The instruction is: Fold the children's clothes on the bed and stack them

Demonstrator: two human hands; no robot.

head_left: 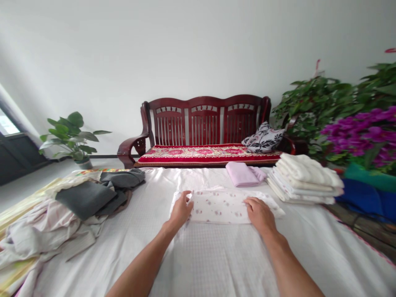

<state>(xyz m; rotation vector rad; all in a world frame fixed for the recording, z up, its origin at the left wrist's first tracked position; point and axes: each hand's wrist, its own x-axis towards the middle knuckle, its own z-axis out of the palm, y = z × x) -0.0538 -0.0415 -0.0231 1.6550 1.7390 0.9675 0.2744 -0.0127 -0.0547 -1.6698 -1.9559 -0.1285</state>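
A: Forearms low in frame, over white sheet [201, 255]. Left hand [182, 208], state?

B: Clenched lightly, pinching left edge of floral cloth [221, 206], fingers curled round the fold.

A: Right hand [260, 212]?

B: Released. Palm down, flat on right end of same cloth, gripping nothing.

A: Cloth position?

B: Middle of sheet, just beyond both wrists. Laid as a long folded band running left to right, right tip poking out past the palm.

A: Step, best guess?

B: Likely a fold across the band's length, judging by pinch plus anchor.

A: Tips for doing it clean?

B: Press down with right palm as anchor. Lift pinched edge low, not high, to avoid ballooning. Match corners before letting go. Smooth from centre outward. Avoid dragging the sheet underneath into wrinkles.

A: Neighbours to watch?

B: Folded pink cloth [243, 173] just beyond the band, far right of centre. Stack of folded whites [305, 179] near the band's right tip, apart but easy to nudge. Unfolded heap [86, 198], grey and pale, well apart on the left.

A: Background?

B: Red wooden bench [204, 128] far, with a patterned cushion [262, 139].
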